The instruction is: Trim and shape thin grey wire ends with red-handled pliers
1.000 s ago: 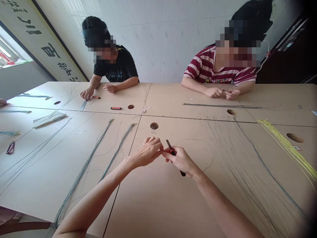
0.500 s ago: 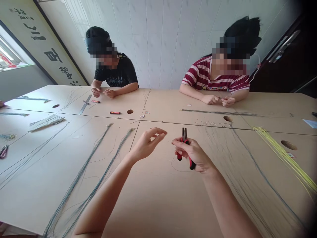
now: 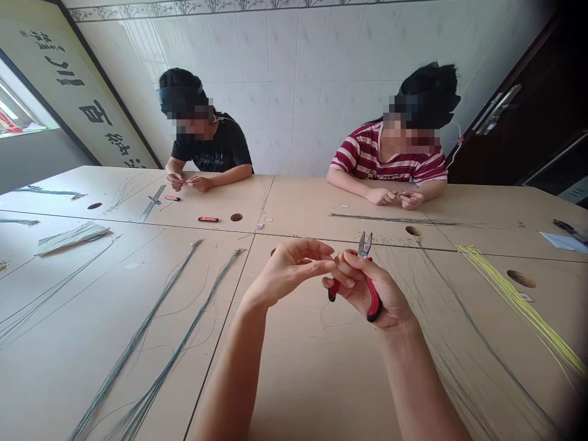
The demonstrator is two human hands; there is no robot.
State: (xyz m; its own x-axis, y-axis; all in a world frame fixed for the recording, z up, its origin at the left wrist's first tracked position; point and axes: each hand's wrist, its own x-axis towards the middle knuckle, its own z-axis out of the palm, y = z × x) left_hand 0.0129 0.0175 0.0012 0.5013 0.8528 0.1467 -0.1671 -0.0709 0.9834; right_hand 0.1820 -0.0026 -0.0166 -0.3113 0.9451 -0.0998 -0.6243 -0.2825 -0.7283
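My right hand (image 3: 374, 285) is wrapped round a pair of pliers (image 3: 375, 301) with red and black handles. The jaws point away from me and stand slightly apart, with nothing visible between them. Close to the right fingertips, my left hand (image 3: 291, 269) is closed with thumb and fingertips brought together. Whatever it pinches is too small to make out. A very thin cord (image 3: 322, 320) hangs in a loose loop below the right hand; its upper end is hidden by the fingers.
Bundles of blue-grey cords (image 3: 158, 312) lie to the left, yellow cords (image 3: 514, 294) to the right. Small metal pieces (image 3: 390, 239) are scattered near the table seam. Across the table (image 3: 294, 392) sit two people, their hands busy. A steel ruler (image 3: 151, 205) lies beyond.
My left hand has moved right, up to the right fingertips. The pliers' jaws have spread a little and the handles sit wider. My view has tilted up slightly.
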